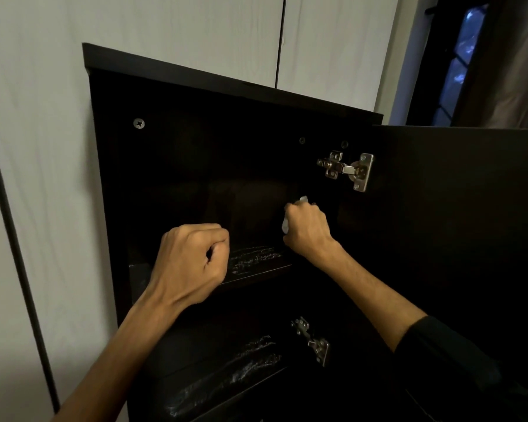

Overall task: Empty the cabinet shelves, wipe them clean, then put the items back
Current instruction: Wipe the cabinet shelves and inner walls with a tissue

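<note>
A dark cabinet stands open in front of me. Its upper shelf shows pale streaks and no items that I can make out in the dark. My right hand is inside the upper compartment, gripping a small white cloth that pokes out above and below the fist. My left hand hovers at the shelf's front edge, curled into a fist with nothing in it. A lower shelf also carries pale streaks.
The cabinet door is swung open to the right on two metal hinges. White wardrobe panels rise behind and to the left. A dark window is at the upper right.
</note>
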